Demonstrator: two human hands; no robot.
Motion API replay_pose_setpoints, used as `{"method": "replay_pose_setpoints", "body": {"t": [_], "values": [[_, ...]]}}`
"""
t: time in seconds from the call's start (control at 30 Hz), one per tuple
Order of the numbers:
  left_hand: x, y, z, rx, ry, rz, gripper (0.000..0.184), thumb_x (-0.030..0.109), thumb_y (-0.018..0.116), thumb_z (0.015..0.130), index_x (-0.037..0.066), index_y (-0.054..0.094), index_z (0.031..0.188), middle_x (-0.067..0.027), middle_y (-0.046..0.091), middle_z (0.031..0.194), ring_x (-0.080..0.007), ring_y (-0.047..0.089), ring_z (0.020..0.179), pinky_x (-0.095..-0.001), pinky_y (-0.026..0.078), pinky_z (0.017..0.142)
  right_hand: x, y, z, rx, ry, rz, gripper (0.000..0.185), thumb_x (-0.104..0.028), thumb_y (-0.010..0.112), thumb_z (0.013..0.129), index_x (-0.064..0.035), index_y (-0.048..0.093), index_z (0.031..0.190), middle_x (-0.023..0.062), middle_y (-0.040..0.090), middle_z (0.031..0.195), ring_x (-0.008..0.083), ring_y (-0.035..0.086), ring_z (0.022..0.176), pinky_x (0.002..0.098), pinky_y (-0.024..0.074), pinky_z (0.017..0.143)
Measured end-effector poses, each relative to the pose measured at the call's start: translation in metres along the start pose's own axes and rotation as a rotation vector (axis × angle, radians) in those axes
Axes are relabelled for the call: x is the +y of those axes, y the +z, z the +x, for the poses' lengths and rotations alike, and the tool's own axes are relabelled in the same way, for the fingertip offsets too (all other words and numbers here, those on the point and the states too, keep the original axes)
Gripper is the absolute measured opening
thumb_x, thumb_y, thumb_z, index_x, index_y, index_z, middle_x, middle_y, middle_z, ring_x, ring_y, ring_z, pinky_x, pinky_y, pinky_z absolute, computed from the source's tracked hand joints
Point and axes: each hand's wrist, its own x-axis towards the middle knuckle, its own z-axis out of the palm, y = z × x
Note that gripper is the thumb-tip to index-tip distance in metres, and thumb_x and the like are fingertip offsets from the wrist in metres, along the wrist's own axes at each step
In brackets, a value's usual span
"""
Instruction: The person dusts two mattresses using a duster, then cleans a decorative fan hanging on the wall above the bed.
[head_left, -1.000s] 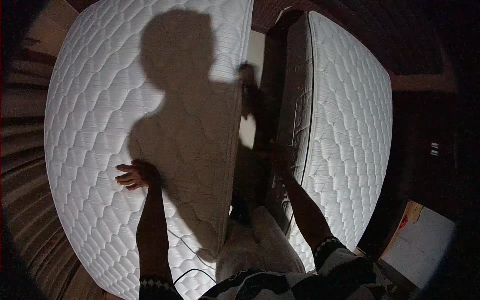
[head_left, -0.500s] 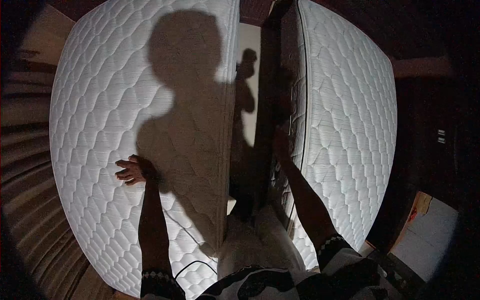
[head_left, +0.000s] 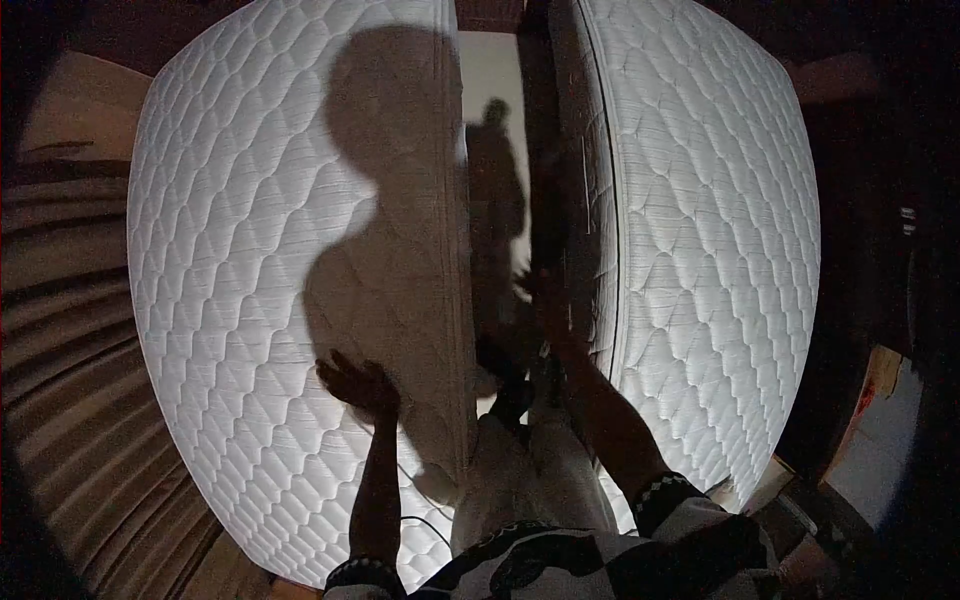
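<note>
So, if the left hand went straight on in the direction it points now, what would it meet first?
Probably the left mattress: its white quilted face lies behind and beyond the left hand. Depth is unclear, so I cannot tell if they already touch.

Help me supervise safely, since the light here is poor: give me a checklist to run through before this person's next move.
1. Left hand free: ok; open, nothing visibly held.
2. Left hand in contact with the left mattress: cannot tell; it shows in front of the quilted surface.
3. Right hand grip: cannot tell; too dark beside the right mattress.
4. Left mattress well lit: not ok; a large shadow covers much of its inner side.
5. Cord well away from the arms: not ok; it curves close to the left forearm.
6. Room around the legs: cannot tell; they show between the mattresses.
</note>
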Motion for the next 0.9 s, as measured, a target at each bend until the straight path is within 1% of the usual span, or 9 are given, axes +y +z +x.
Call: {"method": "replay_pose_setpoints", "body": {"t": [0.03, 0.07, 0.13, 0.2, 0.33, 0.53, 0.7, 0.77, 0.9], "values": [[0.001, 0.007, -0.006, 0.057, 0.045, -0.002, 0.058, 0.03, 0.044, 0.083, 0.006, 0.025, 0.133, -0.0195, 0.014, 0.139, -0.0348, 0.014, 0.128, -0.049, 0.017, 0.101, 0.026, -0.002, -0.003, -0.125, 0.023, 0.358, 0.036, -0.027, 0.042, 0.088, -0.006, 0.049, 0.116, 0.008, 0.058, 0.096, 0.0198, 0.055, 0.083, 0.0345, 0.0438, 0.077], [0.003, 0.01, -0.009, 0.05, 0.044, -0.003, 0.058, 0.03, 0.044, 0.083, 0.006, 0.025, 0.133, -0.0195, 0.014, 0.139, -0.0348, 0.014, 0.128, -0.049, 0.017, 0.101, 0.066, -0.001, -0.01, 0.162, -0.084, -0.208, 0.036, -0.03, 0.041, 0.089, -0.006, 0.049, 0.115, 0.0077, 0.057, 0.092, 0.0198, 0.055, 0.08, 0.0348, 0.0443, 0.074], [0.007, 0.016, -0.006, 0.12, -0.029, 0.023, 0.055, 0.025, 0.043, 0.083, 0.008, 0.026, 0.133, -0.0155, 0.018, 0.139, -0.0317, 0.018, 0.128, -0.0473, 0.018, 0.1, 0.115, 0.031, -0.04, 0.605, -0.23, -0.97, 0.036, -0.029, 0.041, 0.089, -0.0057, 0.049, 0.115, 0.0077, 0.056, 0.093, 0.0197, 0.054, 0.081, 0.0345, 0.0439, 0.075], [0.008, 0.018, -0.009, 0.136, -0.049, 0.027, 0.055, 0.026, 0.043, 0.083, 0.009, 0.026, 0.133, -0.015, 0.018, 0.139, -0.0314, 0.018, 0.128, -0.0473, 0.019, 0.099, 0.153, 0.043, -0.062, 0.716, -0.311, -1.124, 0.035, -0.028, 0.041, 0.089, -0.0054, 0.049, 0.115, 0.0077, 0.056, 0.094, 0.0197, 0.054, 0.083, 0.0341, 0.0435, 0.076], [0.007, 0.023, -0.009, 0.131, -0.054, 0.049, 0.058, 0.032, 0.041, 0.083, 0.008, 0.023, 0.133, -0.0184, 0.016, 0.138, -0.0351, 0.018, 0.127, -0.0493, 0.021, 0.098, 0.189, 0.042, -0.092, 0.798, -0.359, -1.091, 0.034, -0.025, 0.04, 0.089, -0.0049, 0.049, 0.115, 0.0078, 0.055, 0.097, 0.0195, 0.053, 0.086, 0.0334, 0.0427, 0.078], [0.006, 0.029, -0.016, 0.25, -0.006, 0.047, 0.057, 0.032, 0.04, 0.084, 0.01, 0.022, 0.133, -0.0178, 0.017, 0.137, -0.0345, 0.02, 0.126, -0.0506, 0.024, 0.096, 0.218, 0.039, -0.082, 0.783, -0.367, -1.092, 0.032, -0.022, 0.04, 0.09, -0.0041, 0.048, 0.115, 0.0079, 0.054, 0.1, 0.0193, 0.052, 0.09, 0.0324, 0.0415, 0.081], [0.008, 0.023, -0.019, 0.186, -0.026, 0.082, 0.055, 0.035, 0.035, 0.087, 0.01, 0.02, 0.134, -0.018, 0.016, 0.138, -0.0346, 0.018, 0.127, -0.0507, 0.021, 0.098, 0.219, 0.01, -0.087, 0.762, -0.323, -1.037, 0.03, -0.019, 0.039, 0.09, -0.0034, 0.047, 0.115, 0.008, 0.052, 0.103, 0.0192, 0.05, 0.093, 0.0315, 0.0404, 0.083], [0.007, 0.026, -0.023, 0.253, 0.028, 0.019, 0.055, 0.035, 0.033, 0.088, 0.011, 0.019, 0.135, -0.0188, 0.013, 0.139, -0.0354, 0.017, 0.128, -0.0514, 0.019, 0.099, 0.23, 0.016, -0.1, 0.775, -0.362, -1.055, 0.03, -0.018, 0.039, 0.09, -0.0031, 0.047, 0.115, 0.008, 0.052, 0.104, 0.0191, 0.05, 0.095, 0.0311, 0.04, 0.084], [0.003, 0.029, -0.021, 0.205, 0.005, 0.024, 0.055, 0.035, 0.032, 0.089, 0.01, 0.017, 0.135, -0.0199, 0.01, 0.139, -0.0364, 0.015, 0.128, -0.0522, 0.018, 0.099, 0.228, 0.047, -0.114, 0.796, -0.394, -1.072, 0.029, -0.015, 0.038, 0.09, -0.0026, 0.047, 0.115, 0.008, 0.051, 0.107, 0.019, 0.049, 0.098, 0.0304, 0.0392, 0.086]]}}
